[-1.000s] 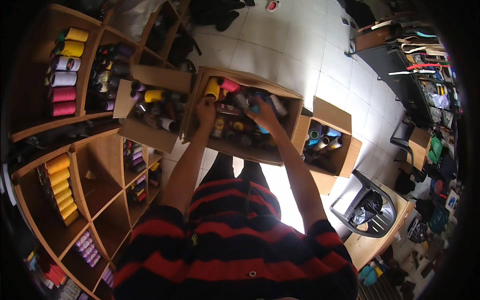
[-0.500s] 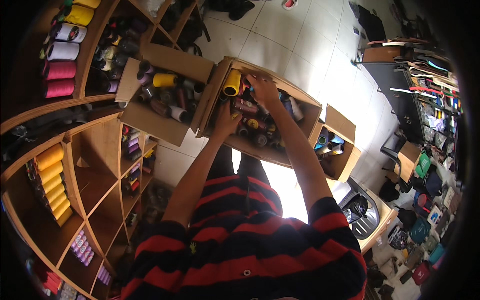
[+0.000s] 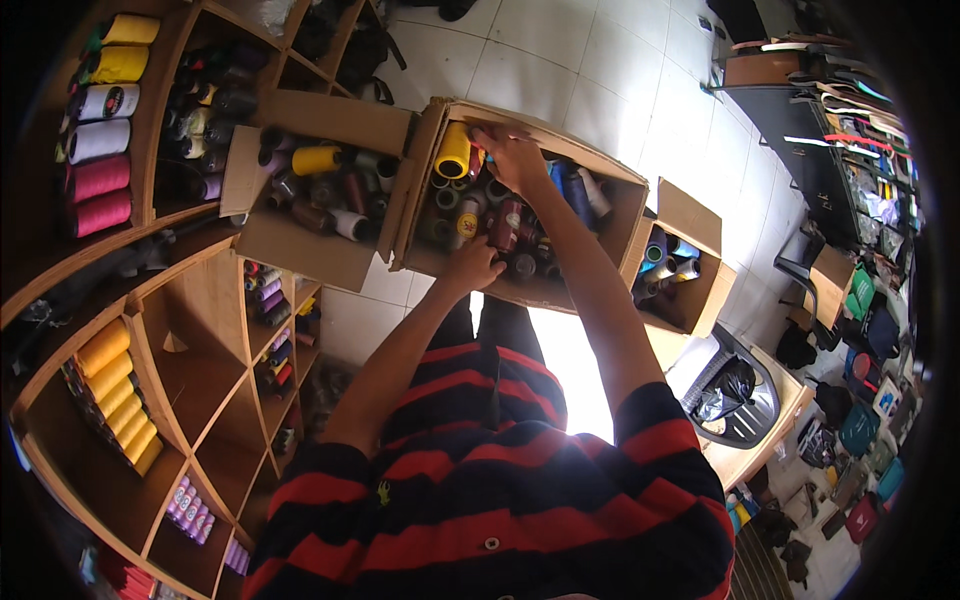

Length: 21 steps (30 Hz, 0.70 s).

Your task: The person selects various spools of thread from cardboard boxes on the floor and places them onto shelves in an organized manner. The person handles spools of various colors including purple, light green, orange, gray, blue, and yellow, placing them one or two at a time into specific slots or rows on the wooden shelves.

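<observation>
An open cardboard box in front of me holds thread spools in several colours. My left hand is at its near edge, with fingers and thumb closed at the lower end of a maroon thread spool. Beside that spool lies a brown one with a yellow label. My right hand reaches over the far side of the box, its fingers bent down beside a yellow thread spool. Whatever its fingertips grip is hidden; bits of red and blue show beneath them. A white spool leans at the right.
Left of it, another open box of spools adjoins; a smaller spool box stands at right. Wooden shelves with thread cones line the left. A black chair is at lower right. Bags and goods lie farther right on tiled floor.
My left hand has drawn back toward the near edge of the box. The maroon spool has turned more upright in view. My right hand has shifted slightly left, still inside the box.
</observation>
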### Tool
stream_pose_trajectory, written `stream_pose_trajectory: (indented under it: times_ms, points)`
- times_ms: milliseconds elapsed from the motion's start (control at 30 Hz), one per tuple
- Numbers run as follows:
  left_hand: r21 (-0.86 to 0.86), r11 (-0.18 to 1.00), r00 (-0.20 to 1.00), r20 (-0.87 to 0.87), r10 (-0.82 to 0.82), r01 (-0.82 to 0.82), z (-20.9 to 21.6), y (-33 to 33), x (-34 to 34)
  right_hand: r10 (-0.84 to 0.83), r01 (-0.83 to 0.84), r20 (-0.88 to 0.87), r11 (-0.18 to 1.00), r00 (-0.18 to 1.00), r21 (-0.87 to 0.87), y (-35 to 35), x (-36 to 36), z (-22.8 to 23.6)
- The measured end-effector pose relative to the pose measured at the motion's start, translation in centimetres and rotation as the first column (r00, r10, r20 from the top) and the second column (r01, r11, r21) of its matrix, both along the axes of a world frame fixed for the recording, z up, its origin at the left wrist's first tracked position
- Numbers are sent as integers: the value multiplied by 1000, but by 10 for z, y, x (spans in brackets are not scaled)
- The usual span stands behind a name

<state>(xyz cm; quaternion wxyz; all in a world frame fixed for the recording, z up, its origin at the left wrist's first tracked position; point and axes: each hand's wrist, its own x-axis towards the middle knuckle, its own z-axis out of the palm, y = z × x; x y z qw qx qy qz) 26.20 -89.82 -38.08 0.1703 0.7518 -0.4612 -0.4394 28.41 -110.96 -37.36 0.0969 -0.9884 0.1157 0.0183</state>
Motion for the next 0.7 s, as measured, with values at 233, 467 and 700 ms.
stream_pose_trajectory:
  times_ms: [233,467,700]
  points:
    - [-61,993,995,-41,95,-97,12,7,12,-75,77,-26,995,997,63,4,-5,-5]
    - [-153,929,929,-216,301,-337,59,14,16,-300,94,383,877,874,471,-12,-61,33]
    - [-659,583,706,111,699,-474,135,2,9,-276,234,-191,130,942,964,-4,-94,144]
